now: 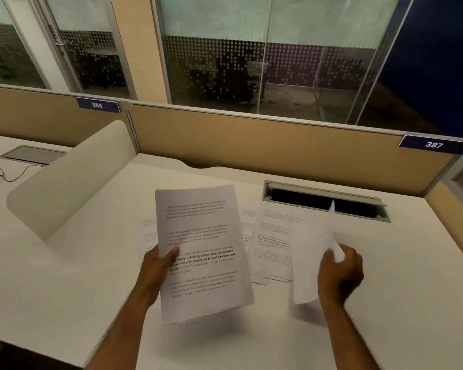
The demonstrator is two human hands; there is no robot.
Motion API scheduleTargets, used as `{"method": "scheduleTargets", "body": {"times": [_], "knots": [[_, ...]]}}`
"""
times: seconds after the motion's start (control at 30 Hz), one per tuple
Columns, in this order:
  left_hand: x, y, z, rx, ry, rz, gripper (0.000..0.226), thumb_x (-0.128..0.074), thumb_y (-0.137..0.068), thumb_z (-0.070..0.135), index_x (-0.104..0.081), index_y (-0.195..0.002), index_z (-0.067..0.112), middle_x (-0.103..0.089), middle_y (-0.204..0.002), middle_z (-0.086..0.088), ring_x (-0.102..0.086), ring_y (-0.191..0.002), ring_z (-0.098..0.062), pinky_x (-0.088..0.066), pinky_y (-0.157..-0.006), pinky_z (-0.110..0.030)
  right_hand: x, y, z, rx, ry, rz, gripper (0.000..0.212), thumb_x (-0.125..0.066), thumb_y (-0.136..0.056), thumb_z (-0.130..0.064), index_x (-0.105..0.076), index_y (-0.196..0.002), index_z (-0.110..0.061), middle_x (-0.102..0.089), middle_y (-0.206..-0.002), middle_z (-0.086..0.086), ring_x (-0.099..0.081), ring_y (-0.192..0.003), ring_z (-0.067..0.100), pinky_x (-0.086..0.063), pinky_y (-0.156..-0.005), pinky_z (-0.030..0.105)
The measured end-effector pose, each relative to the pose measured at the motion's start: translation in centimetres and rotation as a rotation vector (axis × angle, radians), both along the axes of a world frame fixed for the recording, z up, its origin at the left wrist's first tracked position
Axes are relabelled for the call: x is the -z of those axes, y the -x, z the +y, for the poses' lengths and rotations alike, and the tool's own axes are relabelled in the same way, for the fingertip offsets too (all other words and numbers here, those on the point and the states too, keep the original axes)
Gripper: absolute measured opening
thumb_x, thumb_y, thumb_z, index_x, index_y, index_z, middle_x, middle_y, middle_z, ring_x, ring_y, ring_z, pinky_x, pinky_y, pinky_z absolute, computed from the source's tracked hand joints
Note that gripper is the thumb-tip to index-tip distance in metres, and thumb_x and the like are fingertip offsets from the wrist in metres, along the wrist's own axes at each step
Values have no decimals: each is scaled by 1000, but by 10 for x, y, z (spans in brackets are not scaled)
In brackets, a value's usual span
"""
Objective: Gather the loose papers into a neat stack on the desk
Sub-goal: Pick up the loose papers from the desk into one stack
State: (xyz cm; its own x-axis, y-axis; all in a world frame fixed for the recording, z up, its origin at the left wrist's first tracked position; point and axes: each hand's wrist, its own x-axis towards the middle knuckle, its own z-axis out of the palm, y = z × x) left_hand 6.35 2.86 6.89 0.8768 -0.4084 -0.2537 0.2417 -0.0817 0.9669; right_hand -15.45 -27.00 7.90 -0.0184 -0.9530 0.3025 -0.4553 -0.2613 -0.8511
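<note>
My left hand (158, 265) grips the left edge of a printed sheet or thin bundle of papers (203, 252), held lifted above the white desk (64, 284). My right hand (340, 271) pinches another sheet (312, 263) by its right edge; it curls upward and is blurred. More loose printed papers (271, 244) lie flat on the desk between and behind the two held sheets, and another paper (147, 231) peeks out left of the lifted bundle.
An open cable slot (324, 201) is cut into the desk behind the papers. A white curved divider (72, 180) stands at the left, and a tan partition (251, 140) runs along the back. A dark cable (8, 174) lies on the neighbouring desk.
</note>
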Motion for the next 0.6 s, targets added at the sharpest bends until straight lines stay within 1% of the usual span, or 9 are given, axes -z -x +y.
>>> {"method": "scheduleTargets", "body": {"times": [0.1, 0.2, 0.3, 0.37, 0.43, 0.47, 0.53, 0.57, 0.6], "knots": [[-1, -2, -6, 7, 0, -5, 29, -62, -96, 22, -66, -123, 12, -79, -104, -13, -77, -89, -35, -62, -78, -53, -10, -2, 19, -215, 537, 219, 16, -61, -86, -6, -73, -90, 2, -69, -82, 20, -64, -73, 35, -56, -63, 36], [0, -4, -9, 7, -6, -4, 31, -63, -96, 23, -65, -124, 11, -78, -107, -14, -77, -91, -37, -61, -80, -56, 13, -1, 44, -367, 732, 380, 19, -59, -75, -2, -76, -82, -5, -67, -74, 14, -63, -64, 33, -53, -58, 35], [2, -3, -7, 13, -20, -3, 30, -62, -96, 23, -65, -123, 11, -78, -107, -14, -76, -93, -38, -61, -81, -55, 54, 2, 71, -488, 671, 572, 34, -77, -50, 12, -75, -76, -10, -66, -72, 9, -62, -59, 29, -50, -51, 33], [4, -3, -4, 12, -28, -1, 29, -62, -96, 23, -65, -123, 11, -78, -108, -14, -76, -92, -36, -62, -80, -53, 77, 7, 85, -625, 518, 694, 39, -83, -40, 9, -72, -71, -13, -63, -71, 6, -59, -56, 25, -48, -47, 31], [6, -2, -1, 11, -42, 1, 31, -62, -96, 23, -64, -125, 12, -78, -109, -14, -76, -92, -36, -61, -80, -55, 94, 14, 95, -748, 360, 806, 36, -91, -41, -15, -70, -71, -18, -60, -73, 1, -58, -57, 22, -47, -47, 29], [8, -1, 0, 11, -48, 3, 31, -62, -96, 23, -64, -125, 12, -78, -109, -15, -77, -91, -36, -61, -81, -57, 100, 17, 100, -780, 299, 868, 35, -89, -50, -40, -70, -73, -21, -60, -76, -1, -59, -60, 19, -49, -49, 28], [10, -1, 2, 10, -57, 7, 31, -62, -96, 23, -64, -125, 12, -77, -109, -15, -77, -90, -36, -61, -80, -58, 110, 22, 101, -787, 192, 920, 58, -56, -69, -81, -72, -79, -26, -64, -81, -3, -62, -66, 17, -53, -54, 29], [11, -1, 2, 8, -59, 9, 30, -62, -96, 22, -64, -125, 12, -78, -108, -15, -77, -90, -36, -61, -80, -57, 111, 23, 97, -747, 165, 894, 67, -43, -74, -85, -74, -83, -26, -66, -84, -3, -63, -71, 18, -55, -58, 31], [11, -1, 3, 4, -60, 11, 29, -62, -96, 22, -64, -124, 13, -78, -107, -14, -77, -89, -36, -61, -80, -56, 108, 22, 88, -674, 139, 849, 69, -40, -78, -82, -75, -89, -24, -67, -89, -1, -64, -76, 20, -55, -63, 34]]}}
